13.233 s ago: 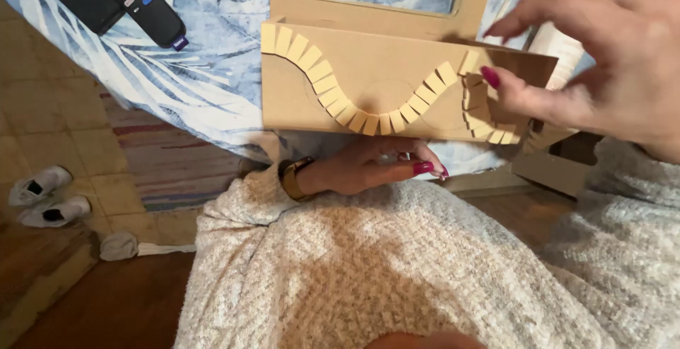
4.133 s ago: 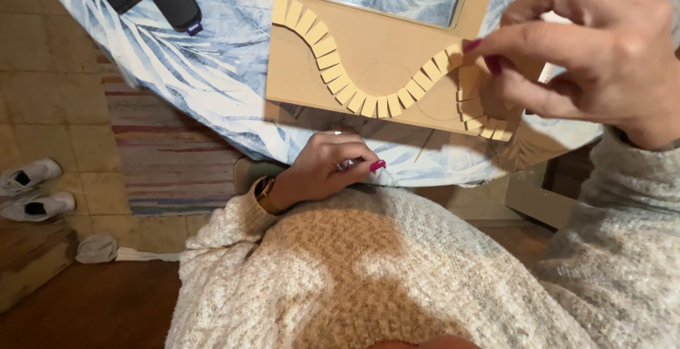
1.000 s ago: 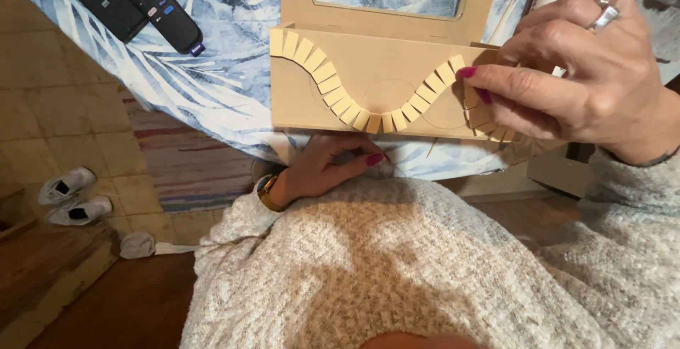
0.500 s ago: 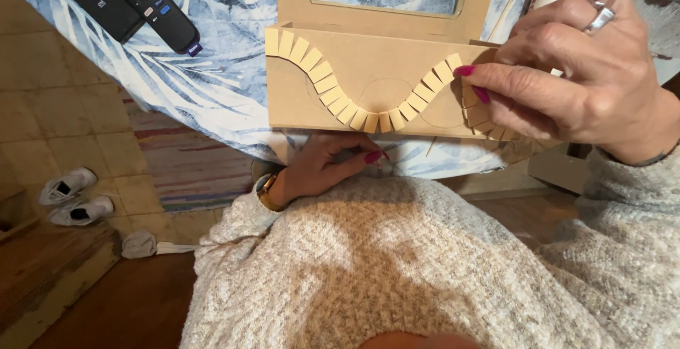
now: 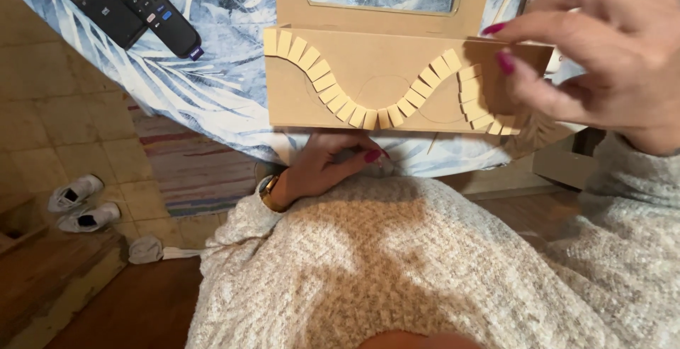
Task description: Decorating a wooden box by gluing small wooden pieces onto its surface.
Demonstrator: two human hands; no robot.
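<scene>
Head view, near to far, with the cardboard panel (image 5: 397,80) as landmark. Nearest the camera, below the panel, a nubbly cream knit sweater (image 5: 397,271) fills the lower frame. Just under the panel's lower edge the left hand (image 5: 329,165) lies curled, fingers drawn in loosely; whether it pinches anything I cannot tell. A gold watch (image 5: 269,193) sits on its wrist.

The panel is flat, matte brown board resting on a tablecloth (image 5: 212,80) of blue and white leaf print. Small pale rectangular cardboard tiles (image 5: 354,112) lie across it in a wavy line, each slightly turned against its neighbour, following faint pencilled circles. At the panel's right end the right hand (image 5: 602,52) hovers above the last curl of tiles, thumb and forefinger apart and holding nothing that I can see.

Judging by this, the work is at the stage of laying tiles along the right-hand curve; the next move would call for a fine pinch and careful angling so a tile fans evenly with the others.

Beyond the panel stands a cardboard frame (image 5: 290,2) with a window cut-out. Far left of the panel lie two black remote controls (image 5: 120,2); left and lower, white shoes (image 5: 85,204) rest on tiled floor.
</scene>
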